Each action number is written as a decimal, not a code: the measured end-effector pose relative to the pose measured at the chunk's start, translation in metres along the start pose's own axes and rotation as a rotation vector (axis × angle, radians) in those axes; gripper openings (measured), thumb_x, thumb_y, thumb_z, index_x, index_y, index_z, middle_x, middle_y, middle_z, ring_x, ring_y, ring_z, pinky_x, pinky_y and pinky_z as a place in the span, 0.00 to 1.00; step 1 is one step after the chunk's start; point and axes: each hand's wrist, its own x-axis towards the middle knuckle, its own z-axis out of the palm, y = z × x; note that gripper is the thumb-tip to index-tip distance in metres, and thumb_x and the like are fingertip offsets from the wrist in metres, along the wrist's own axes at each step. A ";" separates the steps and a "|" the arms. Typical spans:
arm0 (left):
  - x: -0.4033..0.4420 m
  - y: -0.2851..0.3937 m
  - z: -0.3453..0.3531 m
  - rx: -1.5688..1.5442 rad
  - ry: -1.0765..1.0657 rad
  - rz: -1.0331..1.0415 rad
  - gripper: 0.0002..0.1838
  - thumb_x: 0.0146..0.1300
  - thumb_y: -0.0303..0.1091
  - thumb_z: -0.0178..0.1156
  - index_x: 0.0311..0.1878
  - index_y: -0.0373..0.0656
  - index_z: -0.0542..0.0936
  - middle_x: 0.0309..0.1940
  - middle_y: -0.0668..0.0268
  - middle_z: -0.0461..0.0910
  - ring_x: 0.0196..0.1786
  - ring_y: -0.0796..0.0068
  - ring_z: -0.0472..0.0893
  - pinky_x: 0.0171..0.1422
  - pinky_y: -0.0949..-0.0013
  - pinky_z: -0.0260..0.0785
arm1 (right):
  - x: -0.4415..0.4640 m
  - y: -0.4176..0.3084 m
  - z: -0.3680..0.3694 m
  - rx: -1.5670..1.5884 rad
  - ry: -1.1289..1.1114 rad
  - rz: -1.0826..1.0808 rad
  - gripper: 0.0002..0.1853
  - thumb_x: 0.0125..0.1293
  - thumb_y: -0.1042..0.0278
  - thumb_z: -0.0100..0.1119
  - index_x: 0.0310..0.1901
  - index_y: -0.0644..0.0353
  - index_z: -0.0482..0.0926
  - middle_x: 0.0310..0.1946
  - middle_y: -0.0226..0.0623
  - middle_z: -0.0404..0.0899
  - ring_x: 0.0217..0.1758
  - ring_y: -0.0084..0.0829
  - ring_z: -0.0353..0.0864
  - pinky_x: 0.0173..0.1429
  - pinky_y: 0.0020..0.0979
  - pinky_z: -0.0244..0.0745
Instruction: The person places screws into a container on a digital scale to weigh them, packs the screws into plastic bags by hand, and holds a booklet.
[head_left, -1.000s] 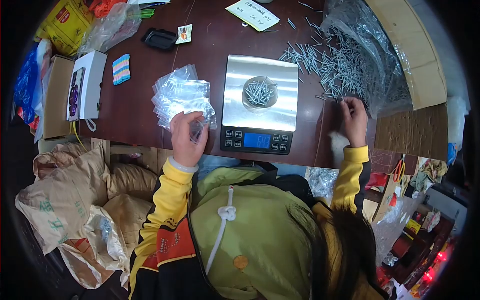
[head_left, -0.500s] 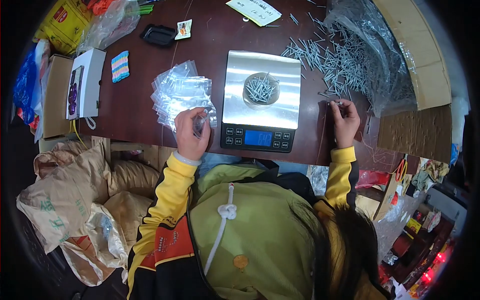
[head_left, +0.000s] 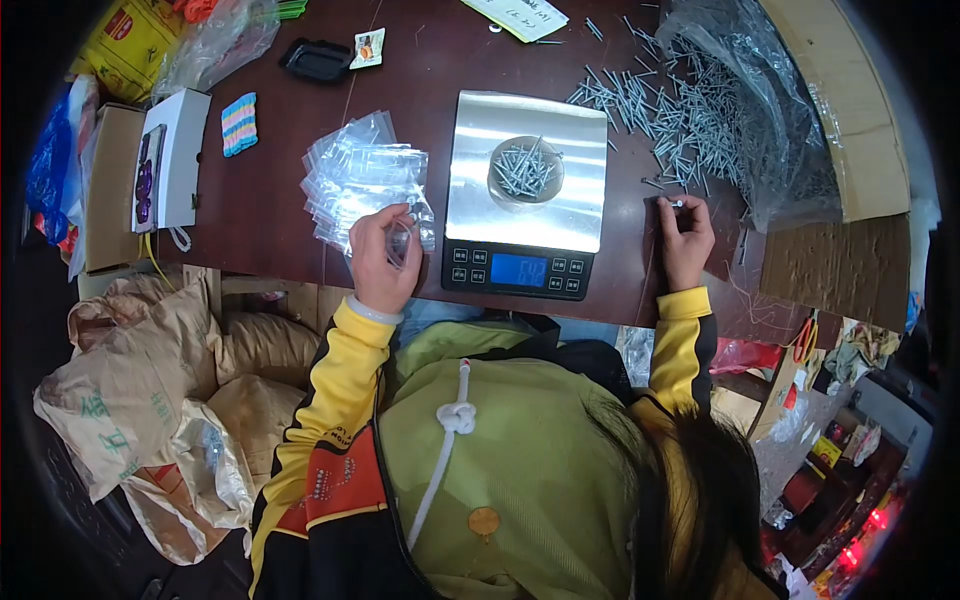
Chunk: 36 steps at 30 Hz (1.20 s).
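Observation:
My left hand [head_left: 383, 262] is closed on a small clear plastic bag [head_left: 400, 243] at the front of a fanned stack of clear zip bags [head_left: 365, 180]. Between my hands stands a digital scale [head_left: 470, 220] with a lit blue display. On its metal plate is a round dish of screws [head_left: 526, 170]. To the right of the scale, my right hand [head_left: 686, 235] pinches a screw [head_left: 676, 204] between thumb and fingers, just in front of a large heap of loose screws [head_left: 700, 120].
A cardboard box [head_left: 845, 110] with a clear plastic liner lies at the right. A black tray [head_left: 316, 61], a small packet [head_left: 368, 48], a striped item [head_left: 239, 125] and a white box [head_left: 180, 160] are on the left. A paper label [head_left: 520, 14] lies at the back.
My right hand has drawn back slightly from the screw heap, with a screw now visible at its fingertips. My left hand has barely shifted. The view has moved a little.

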 end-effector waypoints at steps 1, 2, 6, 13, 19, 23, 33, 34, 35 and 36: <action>0.000 0.000 0.000 -0.001 0.001 0.004 0.21 0.52 0.21 0.63 0.51 0.39 0.75 0.34 0.66 0.78 0.41 0.65 0.75 0.55 0.63 0.62 | 0.000 0.000 0.000 0.002 -0.003 0.002 0.09 0.58 0.69 0.69 0.35 0.61 0.78 0.28 0.30 0.80 0.31 0.19 0.74 0.39 0.23 0.71; 0.000 0.000 0.000 -0.001 0.000 0.002 0.21 0.52 0.20 0.63 0.51 0.39 0.75 0.34 0.66 0.78 0.41 0.65 0.75 0.55 0.63 0.62 | 0.000 0.000 0.000 0.004 -0.005 0.004 0.09 0.58 0.69 0.69 0.35 0.61 0.78 0.28 0.29 0.80 0.31 0.19 0.74 0.39 0.23 0.71; -0.001 0.000 -0.002 0.019 -0.031 -0.016 0.21 0.53 0.21 0.64 0.52 0.38 0.75 0.37 0.64 0.79 0.44 0.65 0.76 0.55 0.65 0.65 | 0.000 0.002 0.000 -0.005 -0.002 -0.013 0.09 0.59 0.69 0.69 0.35 0.61 0.78 0.28 0.29 0.79 0.31 0.18 0.74 0.39 0.23 0.70; 0.001 0.000 0.001 0.023 -0.004 0.012 0.21 0.51 0.20 0.63 0.50 0.39 0.75 0.34 0.66 0.78 0.38 0.66 0.76 0.54 0.63 0.62 | 0.012 -0.026 0.001 0.118 -0.094 -0.005 0.08 0.57 0.74 0.69 0.37 0.63 0.80 0.30 0.27 0.80 0.33 0.17 0.74 0.40 0.21 0.70; 0.002 0.001 0.001 0.026 0.001 0.014 0.21 0.51 0.20 0.63 0.50 0.39 0.75 0.34 0.66 0.78 0.38 0.66 0.76 0.54 0.63 0.62 | 0.033 -0.127 0.036 0.273 -0.339 -0.206 0.08 0.55 0.75 0.68 0.38 0.60 0.83 0.34 0.30 0.84 0.36 0.20 0.78 0.44 0.23 0.71; 0.001 0.000 0.000 0.024 -0.010 0.005 0.21 0.51 0.21 0.63 0.51 0.39 0.74 0.34 0.66 0.78 0.38 0.66 0.76 0.54 0.62 0.61 | 0.030 -0.152 0.059 0.151 -0.470 -0.398 0.09 0.55 0.72 0.67 0.39 0.55 0.85 0.30 0.33 0.85 0.30 0.31 0.80 0.44 0.28 0.69; 0.001 0.000 0.000 0.013 -0.011 0.007 0.21 0.51 0.21 0.62 0.51 0.40 0.74 0.34 0.66 0.78 0.39 0.67 0.76 0.55 0.63 0.61 | 0.034 -0.147 0.054 0.200 -0.423 -0.348 0.06 0.58 0.72 0.66 0.37 0.61 0.83 0.29 0.35 0.83 0.32 0.29 0.79 0.40 0.28 0.71; 0.001 0.000 0.000 0.013 -0.012 0.008 0.21 0.51 0.21 0.62 0.51 0.40 0.74 0.35 0.66 0.78 0.39 0.67 0.76 0.55 0.63 0.61 | 0.034 -0.147 0.052 0.224 -0.406 -0.315 0.06 0.58 0.73 0.67 0.36 0.62 0.82 0.28 0.34 0.82 0.32 0.26 0.79 0.39 0.27 0.71; 0.001 0.000 0.000 0.014 -0.012 0.007 0.21 0.51 0.21 0.62 0.51 0.40 0.74 0.34 0.66 0.78 0.39 0.67 0.76 0.55 0.63 0.61 | 0.034 -0.146 0.050 0.248 -0.388 -0.282 0.06 0.57 0.73 0.67 0.35 0.63 0.81 0.28 0.32 0.81 0.31 0.24 0.78 0.37 0.25 0.71; 0.001 0.000 0.000 0.015 -0.013 0.006 0.21 0.51 0.21 0.62 0.51 0.40 0.74 0.34 0.66 0.78 0.39 0.67 0.76 0.55 0.63 0.61 | 0.036 -0.144 0.049 0.257 -0.375 -0.283 0.07 0.56 0.74 0.68 0.33 0.64 0.79 0.24 0.28 0.78 0.30 0.18 0.75 0.35 0.21 0.69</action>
